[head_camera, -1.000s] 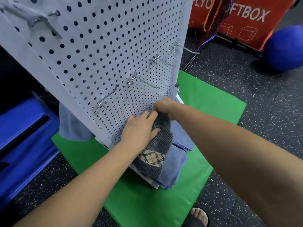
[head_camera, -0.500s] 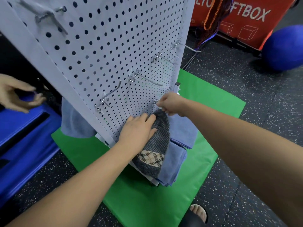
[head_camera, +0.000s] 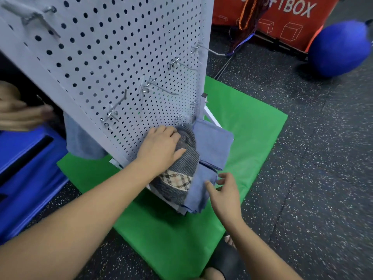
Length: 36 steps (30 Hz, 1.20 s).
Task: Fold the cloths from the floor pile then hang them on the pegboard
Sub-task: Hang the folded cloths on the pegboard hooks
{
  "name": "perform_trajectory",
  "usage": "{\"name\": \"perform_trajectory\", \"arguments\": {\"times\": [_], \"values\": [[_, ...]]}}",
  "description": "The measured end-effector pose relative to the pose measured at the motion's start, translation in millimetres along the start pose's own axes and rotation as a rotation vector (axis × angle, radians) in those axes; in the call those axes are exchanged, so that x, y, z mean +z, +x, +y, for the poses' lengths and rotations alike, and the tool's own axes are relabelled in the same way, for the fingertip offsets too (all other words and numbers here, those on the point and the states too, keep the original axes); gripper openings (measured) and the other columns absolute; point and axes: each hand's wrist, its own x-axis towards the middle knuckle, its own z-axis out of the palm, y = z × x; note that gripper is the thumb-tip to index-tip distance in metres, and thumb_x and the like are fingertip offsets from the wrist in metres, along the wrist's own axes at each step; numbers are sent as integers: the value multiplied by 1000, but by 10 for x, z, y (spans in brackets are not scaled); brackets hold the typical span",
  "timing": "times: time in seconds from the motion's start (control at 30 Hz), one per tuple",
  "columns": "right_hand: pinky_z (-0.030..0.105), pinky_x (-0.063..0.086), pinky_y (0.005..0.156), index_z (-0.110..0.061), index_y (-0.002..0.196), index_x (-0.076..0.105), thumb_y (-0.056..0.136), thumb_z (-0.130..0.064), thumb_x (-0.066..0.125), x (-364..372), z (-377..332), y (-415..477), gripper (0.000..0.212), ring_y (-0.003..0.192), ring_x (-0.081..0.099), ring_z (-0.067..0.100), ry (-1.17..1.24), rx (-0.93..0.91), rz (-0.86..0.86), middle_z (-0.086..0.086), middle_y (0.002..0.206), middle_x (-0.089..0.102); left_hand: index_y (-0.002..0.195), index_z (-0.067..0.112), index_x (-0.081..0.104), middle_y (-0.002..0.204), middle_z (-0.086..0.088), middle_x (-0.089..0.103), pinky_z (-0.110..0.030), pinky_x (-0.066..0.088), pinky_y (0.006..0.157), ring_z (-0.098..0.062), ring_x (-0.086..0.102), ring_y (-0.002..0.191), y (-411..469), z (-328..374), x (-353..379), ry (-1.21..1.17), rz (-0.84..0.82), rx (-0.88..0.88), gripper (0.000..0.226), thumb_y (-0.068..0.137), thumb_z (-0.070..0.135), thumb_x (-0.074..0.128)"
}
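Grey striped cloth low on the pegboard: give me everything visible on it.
The grey striped cloth is soft woven-looking fabric with fine diagonal stripes and a beige plaid band across its lower part. Folded into a bulging bundle, it hangs low against the white pegboard; its hook is hidden. The left hand rests on its upper part, thumb across it. Its right edge overlaps a folded blue cloth. The right hand does not touch it.
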Motion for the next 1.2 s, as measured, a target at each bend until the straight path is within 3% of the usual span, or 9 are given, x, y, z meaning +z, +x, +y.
{"name": "perform_trajectory", "arguments": {"times": [0.1, 0.27, 0.37, 0.5, 0.67, 0.77, 0.9, 0.97, 1.2], "values": [[40, 55, 82, -21, 114, 57, 86, -48, 84, 61, 10, -146, 47, 87, 68, 18, 150, 222, -122, -3, 98, 68, 139, 27, 65, 141, 4, 61, -45, 38, 110, -21, 51, 134, -239, -68, -79, -11, 9, 172, 46, 96, 40, 61], [38, 50, 68, -11, 102, 62, 81, -37, 91, 184, 48, -172, 45, 72, 57, 19, 422, 329, -190, 4, 83, 63, 152, 29, 55, 149, 6, 57, -40, 33, 116, -19, 48, 140, -249, -78, -186, 70, -192, 129, 66, 86, 29, 64], [38, 41, 65, -17, 84, 53, 89, -35, 80, 178, 35, -165, 33, 71, 52, 24, 121, 109, -89, -1, 75, 57, 160, 29, 43, 161, 3, 44, -41, 30, 124, -21, 38, 149, -166, -29, -240, 134, -302, 149, 79, 85, 35, 68], [42, 49, 70, -20, 96, 52, 94, -41, 72, 132, -6, -214, 29, 82, 57, 30, -226, -143, 39, 1, 94, 60, 156, 21, 46, 164, -4, 31, -44, 31, 119, -26, 32, 148, -169, 15, -280, 309, -270, 232, 73, 88, 31, 71], [38, 38, 62, -18, 83, 46, 85, -37, 82, 189, -65, -169, 40, 66, 49, 21, 98, 118, -113, -2, 73, 54, 146, 27, 59, 132, 3, 52, -37, 38, 106, -20, 48, 125, -106, -43, -306, 309, -249, 247, 57, 91, 26, 71], [38, 30, 64, -22, 76, 38, 89, -26, 76, 188, -101, -194, 40, 71, 42, 21, 169, 33, -54, -1, 73, 47, 140, 32, 64, 121, 8, 58, -35, 40, 101, -17, 52, 118, -34, -78, -352, 280, -279, 226, 52, 89, 29, 75], [30, 35, 77, -34, 84, 44, 96, -21, 69, 7, -337, -386, 31, 88, 46, 16, 209, -227, 110, -3, 98, 45, 134, 32, 67, 123, 8, 61, -38, 42, 105, -17, 55, 121, 64, -45, -364, 265, -339, 193, 46, 89, 26, 74], [28, 40, 85, -28, 92, 51, 100, -23, 67, -124, -452, -450, 18, 95, 50, 11, 270, -278, 138, -3, 105, 45, 135, 30, 65, 127, 6, 60, -40, 42, 107, -19, 54, 124, 98, -10, -357, 278, -387, 190, 45, 90, 29, 72], [33, 38, 65, -24, 88, 46, 102, -25, 64, -799, -771, -434, 22, 70, 44, 13, 367, -294, 234, -11, 76, 49, 150, 25, 45, 148, 0, 53, -43, 37, 117, -24, 49, 136, 76, 76, -169, 351, -490, 218, 68, 89, 34, 72]]}}
